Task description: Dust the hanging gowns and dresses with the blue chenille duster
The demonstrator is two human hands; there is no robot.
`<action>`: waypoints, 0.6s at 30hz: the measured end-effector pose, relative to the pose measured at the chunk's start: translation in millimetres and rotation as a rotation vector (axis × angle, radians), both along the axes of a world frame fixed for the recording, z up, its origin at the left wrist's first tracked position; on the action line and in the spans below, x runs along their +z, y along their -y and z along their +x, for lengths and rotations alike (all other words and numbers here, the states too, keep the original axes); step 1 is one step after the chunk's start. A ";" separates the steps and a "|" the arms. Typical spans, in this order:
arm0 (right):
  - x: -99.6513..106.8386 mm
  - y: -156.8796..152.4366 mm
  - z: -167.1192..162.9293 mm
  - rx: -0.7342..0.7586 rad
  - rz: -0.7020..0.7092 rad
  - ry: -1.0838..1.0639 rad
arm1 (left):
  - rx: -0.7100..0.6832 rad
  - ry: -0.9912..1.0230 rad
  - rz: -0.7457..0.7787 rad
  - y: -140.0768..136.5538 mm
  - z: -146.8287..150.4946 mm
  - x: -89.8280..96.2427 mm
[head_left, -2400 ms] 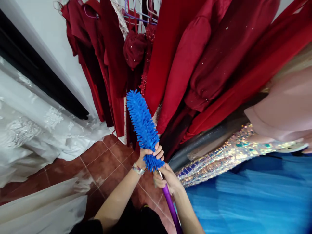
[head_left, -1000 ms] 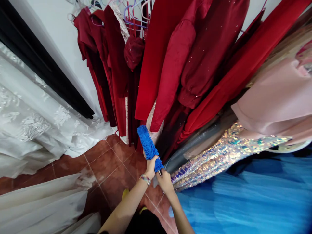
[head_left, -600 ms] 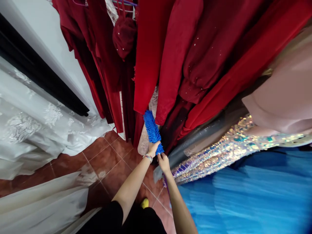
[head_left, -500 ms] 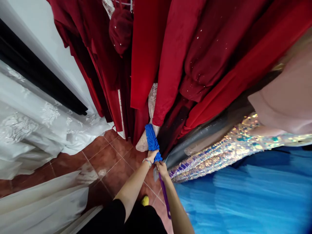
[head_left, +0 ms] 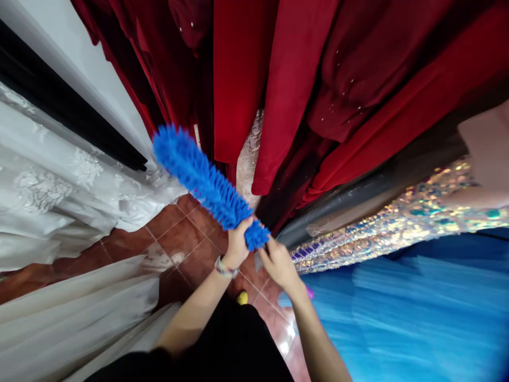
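Note:
A fluffy blue duster [head_left: 204, 183] slants up and to the left in front of the hanging red dresses. My left hand [head_left: 238, 245] is closed around the lower part of its blue head; a bracelet circles that wrist. Just below the head, my right hand [head_left: 280, 262] grips the duster at its handle end. Most of the handle is hidden by the right hand and forearm, with only a bit of purple [head_left: 309, 292] showing past the wrist. Behind the duster hangs a pale lace fabric [head_left: 247, 164] between red cloths.
Red dresses [head_left: 238, 79] hang across the front. White lace gowns [head_left: 47, 180] and a black cloth [head_left: 67, 101] are at the left. To the right are a sequined dress [head_left: 382, 225] and blue tulle [head_left: 405, 313]. Reddish floor tiles [head_left: 175, 233] lie below.
The duster has risen towards me and swung its tip up to the left, away from the pale cloth near the floor. Both hands have come up with it, still holding it.

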State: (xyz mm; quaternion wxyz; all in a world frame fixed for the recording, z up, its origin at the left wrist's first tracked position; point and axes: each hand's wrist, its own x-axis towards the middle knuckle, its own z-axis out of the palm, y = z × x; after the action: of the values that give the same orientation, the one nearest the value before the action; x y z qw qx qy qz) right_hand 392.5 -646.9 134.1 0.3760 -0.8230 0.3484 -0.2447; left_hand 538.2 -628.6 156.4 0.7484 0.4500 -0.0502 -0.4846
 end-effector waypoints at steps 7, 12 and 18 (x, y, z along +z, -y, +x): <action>97.5 75.0 9.7 -0.398 -0.448 0.108 | -0.306 0.178 -0.491 127.5 -8.9 118.4; 44.1 86.8 -6.2 -0.488 -0.286 0.031 | -0.306 0.074 -0.311 160.0 -36.4 55.1; -67.3 20.7 -30.4 -0.518 0.100 -0.086 | -0.359 -0.105 0.187 86.8 -61.0 -58.5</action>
State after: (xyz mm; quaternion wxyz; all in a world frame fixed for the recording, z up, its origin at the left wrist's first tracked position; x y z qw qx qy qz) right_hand 362.1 -667.7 66.8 0.3256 -0.6964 0.5748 -0.2803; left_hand 477.1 -715.4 97.9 0.6066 0.4755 -0.0452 -0.6356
